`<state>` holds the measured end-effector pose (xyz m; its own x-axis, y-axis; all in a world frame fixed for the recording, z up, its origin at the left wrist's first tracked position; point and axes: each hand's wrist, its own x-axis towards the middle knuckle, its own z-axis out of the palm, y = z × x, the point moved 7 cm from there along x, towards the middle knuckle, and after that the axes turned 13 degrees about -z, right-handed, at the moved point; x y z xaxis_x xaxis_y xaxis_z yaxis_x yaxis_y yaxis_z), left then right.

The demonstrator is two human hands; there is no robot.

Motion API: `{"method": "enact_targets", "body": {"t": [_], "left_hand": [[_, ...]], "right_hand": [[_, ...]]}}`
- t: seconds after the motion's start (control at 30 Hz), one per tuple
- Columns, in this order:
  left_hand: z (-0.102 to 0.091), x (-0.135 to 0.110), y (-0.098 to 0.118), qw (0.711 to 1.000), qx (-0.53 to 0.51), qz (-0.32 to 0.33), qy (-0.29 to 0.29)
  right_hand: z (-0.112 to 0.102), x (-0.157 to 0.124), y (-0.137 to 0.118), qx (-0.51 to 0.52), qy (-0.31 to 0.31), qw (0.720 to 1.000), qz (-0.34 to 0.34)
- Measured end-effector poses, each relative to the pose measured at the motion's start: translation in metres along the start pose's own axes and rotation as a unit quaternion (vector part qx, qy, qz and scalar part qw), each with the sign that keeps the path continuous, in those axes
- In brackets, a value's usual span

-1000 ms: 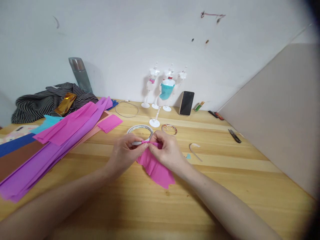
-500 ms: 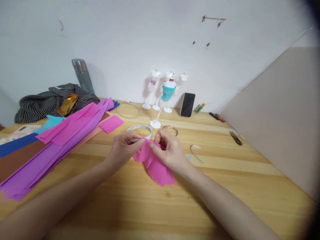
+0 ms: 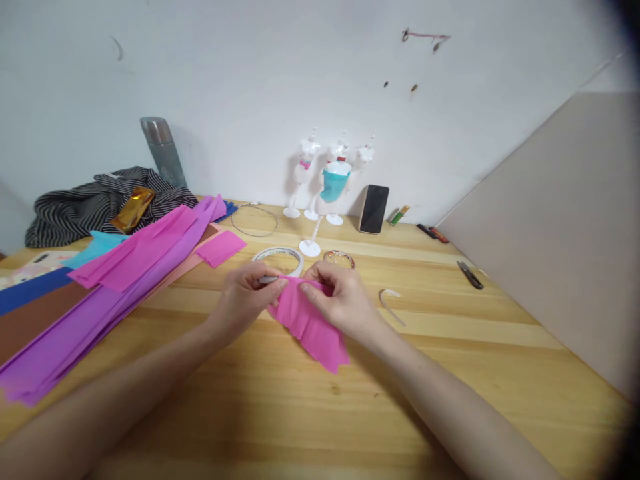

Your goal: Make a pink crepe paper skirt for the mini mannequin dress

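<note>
Both hands pinch the top edge of a pink piece of crepe paper, which hangs down in small folds over the table. My left hand grips its left end between thumb and fingers. My right hand is closed on the same edge farther right, thumb in front. Just behind my fingers lies a roll of white tape, partly hidden. Beyond it stands a small white mannequin wrapped in turquoise paper, with several more mannequins behind and beside it.
Strips of purple crepe paper and pink sheets lie on the left, near a striped cloth and a bottle. A phone leans on the wall. A bead ring, a curved strip and a cutter lie rightward.
The pink paper's top edge is gathered a little more, and its lower part hangs in more folds. My right hand has shifted slightly. The small turquoise scrap near my right wrist no longer shows.
</note>
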<state>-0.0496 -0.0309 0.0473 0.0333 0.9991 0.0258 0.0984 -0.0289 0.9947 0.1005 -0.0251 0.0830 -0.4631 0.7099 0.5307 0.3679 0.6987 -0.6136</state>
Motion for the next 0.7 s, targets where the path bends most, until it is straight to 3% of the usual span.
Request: {"method": "enact_targets", "body": {"t": [0.17,0.5,0.7], "left_hand": [[0.001,-0.002,0.001,1.000,0.010,0.010,0.003],[0.003,-0.007,0.008,0.997,0.041,0.059,0.018],[0.002,-0.007,0.008,0.996,0.055,0.062,0.023]], "right_hand": [[0.007,-0.002,-0.008,0.044,-0.028,0.998,-0.029],[0.002,-0.002,-0.004,-0.008,0.007,1.000,-0.006],[0.004,-0.003,-0.013,0.015,-0.011,0.999,-0.031]]}}
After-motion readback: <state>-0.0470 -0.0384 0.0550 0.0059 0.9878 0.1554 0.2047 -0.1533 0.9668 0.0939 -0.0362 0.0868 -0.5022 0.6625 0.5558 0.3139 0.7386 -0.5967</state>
